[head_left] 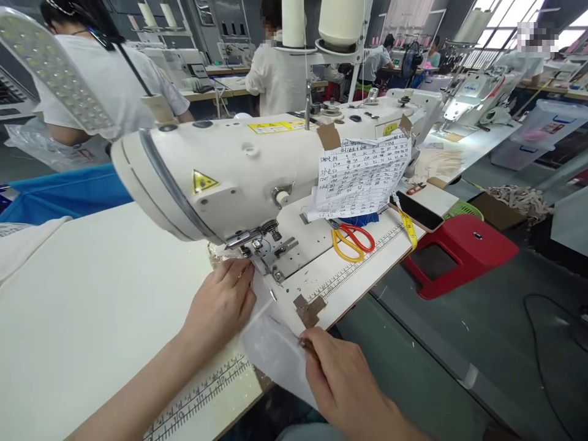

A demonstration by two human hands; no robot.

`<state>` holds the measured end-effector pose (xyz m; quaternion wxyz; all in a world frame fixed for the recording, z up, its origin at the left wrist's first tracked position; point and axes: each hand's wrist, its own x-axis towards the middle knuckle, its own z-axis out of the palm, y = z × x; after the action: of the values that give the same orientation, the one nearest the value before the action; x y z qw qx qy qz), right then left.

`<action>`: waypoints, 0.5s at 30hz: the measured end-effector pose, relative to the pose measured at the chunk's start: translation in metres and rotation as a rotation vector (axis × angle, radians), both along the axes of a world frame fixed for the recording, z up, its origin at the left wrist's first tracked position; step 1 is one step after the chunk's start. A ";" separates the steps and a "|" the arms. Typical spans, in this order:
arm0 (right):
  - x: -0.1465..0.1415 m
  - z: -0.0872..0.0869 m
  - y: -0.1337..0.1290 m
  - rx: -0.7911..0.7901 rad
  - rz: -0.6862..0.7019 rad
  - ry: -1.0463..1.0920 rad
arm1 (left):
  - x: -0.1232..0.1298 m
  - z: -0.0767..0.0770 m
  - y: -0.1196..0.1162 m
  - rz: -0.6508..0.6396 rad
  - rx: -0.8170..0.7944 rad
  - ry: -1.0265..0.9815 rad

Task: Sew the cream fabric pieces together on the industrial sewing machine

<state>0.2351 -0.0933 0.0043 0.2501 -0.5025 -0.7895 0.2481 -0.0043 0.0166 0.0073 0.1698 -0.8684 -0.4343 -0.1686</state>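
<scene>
My left hand (223, 298) is by the needle area of a white sewing machine (257, 165), its fingers bent together on sheer white fabric (271, 343). The fabric runs from under those fingers down over the table's front edge. At the machine's foot, a bit of shiny trim (214, 252) shows beside my fingertips. My right hand (344, 380) is closed round a thin tool with a brown handle (309, 347), its slim dark tip lying over the fabric. Its exact kind is hard to make out, since my fingers cover most of it.
Scissors (351, 241) with yellow and red handles lie on the machine bed's right, near a phone (419, 210) and a yellow tape measure (408, 229). A handwritten sheet (362, 177) hangs on the machine. A red stool (478, 245) stands right; a blue bin (68, 190) is left. Co-workers sit beyond.
</scene>
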 end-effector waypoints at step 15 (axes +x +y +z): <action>-0.002 0.014 0.012 0.008 0.011 -0.106 | 0.002 -0.011 -0.011 0.017 -0.006 -0.029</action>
<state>0.2334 -0.0813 0.0181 0.2087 -0.5094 -0.8055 0.2194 -0.0018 0.0053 -0.0039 0.1624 -0.8626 -0.4447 -0.1783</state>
